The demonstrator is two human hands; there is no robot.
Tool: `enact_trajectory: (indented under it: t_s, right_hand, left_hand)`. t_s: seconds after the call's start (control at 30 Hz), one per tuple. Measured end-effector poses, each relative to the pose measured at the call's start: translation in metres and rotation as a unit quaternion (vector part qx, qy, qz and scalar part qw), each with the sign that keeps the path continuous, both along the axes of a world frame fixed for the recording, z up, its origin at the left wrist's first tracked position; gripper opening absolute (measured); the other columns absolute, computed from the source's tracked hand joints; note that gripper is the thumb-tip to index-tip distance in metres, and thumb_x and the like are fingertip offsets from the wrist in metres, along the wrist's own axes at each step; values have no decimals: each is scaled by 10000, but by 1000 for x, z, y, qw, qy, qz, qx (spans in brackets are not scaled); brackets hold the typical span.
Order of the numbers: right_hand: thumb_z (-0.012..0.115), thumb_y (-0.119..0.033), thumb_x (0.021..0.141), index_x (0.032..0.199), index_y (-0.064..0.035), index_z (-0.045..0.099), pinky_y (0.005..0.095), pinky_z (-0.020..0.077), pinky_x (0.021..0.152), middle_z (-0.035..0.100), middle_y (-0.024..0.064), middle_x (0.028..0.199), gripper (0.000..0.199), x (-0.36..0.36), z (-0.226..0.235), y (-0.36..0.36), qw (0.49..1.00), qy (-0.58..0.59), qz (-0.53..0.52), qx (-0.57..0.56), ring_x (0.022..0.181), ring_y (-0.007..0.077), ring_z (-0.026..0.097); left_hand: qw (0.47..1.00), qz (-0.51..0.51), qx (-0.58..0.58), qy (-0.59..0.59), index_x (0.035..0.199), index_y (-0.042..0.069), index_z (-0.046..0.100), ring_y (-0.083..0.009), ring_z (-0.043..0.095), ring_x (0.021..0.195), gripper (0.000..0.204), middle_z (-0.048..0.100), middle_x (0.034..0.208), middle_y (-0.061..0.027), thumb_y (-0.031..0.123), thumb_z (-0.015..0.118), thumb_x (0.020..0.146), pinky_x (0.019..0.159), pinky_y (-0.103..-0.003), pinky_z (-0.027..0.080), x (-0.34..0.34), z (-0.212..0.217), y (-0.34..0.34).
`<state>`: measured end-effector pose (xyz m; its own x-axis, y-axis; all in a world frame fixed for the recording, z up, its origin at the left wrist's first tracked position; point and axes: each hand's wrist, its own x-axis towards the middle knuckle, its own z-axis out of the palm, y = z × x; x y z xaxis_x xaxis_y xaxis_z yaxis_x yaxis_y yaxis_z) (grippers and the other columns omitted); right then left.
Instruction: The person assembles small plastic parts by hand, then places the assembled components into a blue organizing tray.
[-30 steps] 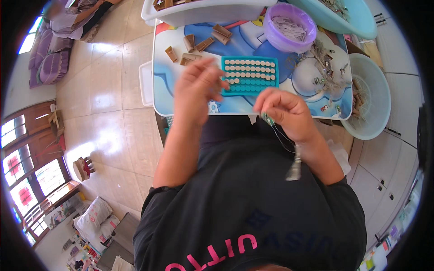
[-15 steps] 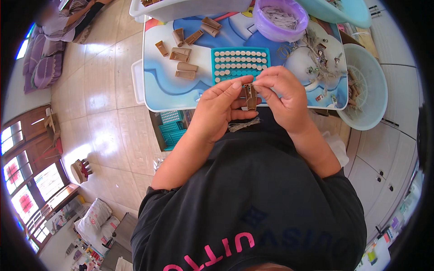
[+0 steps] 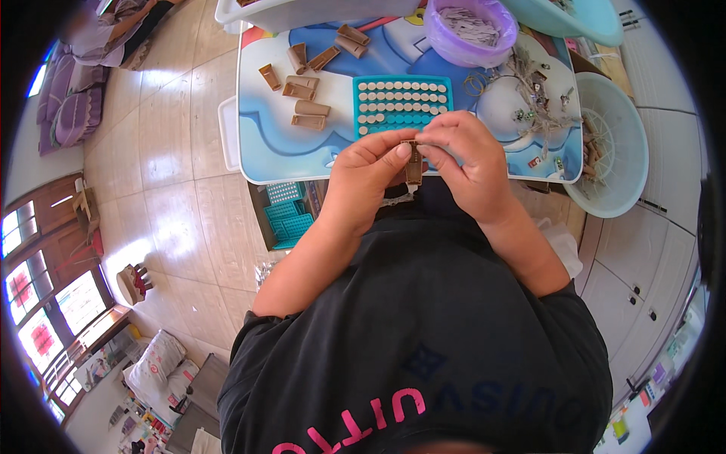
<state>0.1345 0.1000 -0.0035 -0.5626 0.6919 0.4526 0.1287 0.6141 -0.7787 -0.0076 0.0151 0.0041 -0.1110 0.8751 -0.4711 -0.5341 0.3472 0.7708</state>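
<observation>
Over the table's near edge, my left hand (image 3: 361, 172) is closed around a small brown tapered casing (image 3: 414, 170), with the thumb pressed on its upper part. My right hand (image 3: 470, 163) pinches with thumb and fingertips at the casing's top end. Whatever small part lies between those fingertips is too small to make out. Just beyond both hands lies a teal tray (image 3: 355, 97) with rows of round beige pieces. Several similar brown casings (image 3: 311, 110) are scattered on the table to the left of the tray.
A purple, plastic-lined basin (image 3: 446, 47) of thin grey strips stands at the table's back. Tangled wires with small parts (image 3: 535, 102) lie to the right. A pale blue basin (image 3: 631, 185) stands beyond the right edge. Teal trays (image 3: 291, 227) sit low at the left.
The casing has turned in my left hand and its open hollow no longer faces up. The left fingers have curled in behind it. My right hand stays at its top end.
</observation>
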Motion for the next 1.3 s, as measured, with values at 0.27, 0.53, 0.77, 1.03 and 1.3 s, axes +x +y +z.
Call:
enact_trajectory:
  t_s: [0.27,0.53,0.77,1.03,1.3]
  right_hand:
    - [800,-319,629,1186,-27,404,311,455,591,583,65,706,743,-5,-4,-30,990,-84,-32,-108,637,214,584]
    - [687,-41,734,1188,-11,436,266,435,582,600,63,693,520,-1,-2,-35,971,27,3,-238,600,187,567]
    - [635,24,725,1013,-71,582,307,408,570,562,34,650,308,4,-4,-29,1000,-15,-12,-15,580,196,545]
    - [631,17,704,1010,-101,623,327,400,579,554,20,636,328,2,-7,-22,995,-30,57,79,584,211,542]
    - [621,9,718,1034,-100,607,334,413,561,588,41,669,335,2,-7,-30,991,-82,77,-72,597,220,574]
  left_hand:
    - [988,132,71,34,1118,-29,522,-195,616,924,248,620,1008,-148,96,530,904,791,-306,515,9,-4,4]
    - [971,182,127,92,1115,-31,512,-210,635,891,253,618,1042,-166,101,538,901,772,-318,536,1,-6,3]
    - [979,168,100,66,1114,-23,522,-211,639,879,254,621,1034,-157,123,532,907,721,-308,550,-1,-3,2]
    - [982,157,86,57,1113,-25,523,-210,641,856,253,625,1010,-158,116,537,904,699,-297,550,0,-1,3]
    - [983,157,73,60,1115,-22,525,-198,638,854,250,628,1002,-155,111,537,903,691,-279,546,2,-1,4]
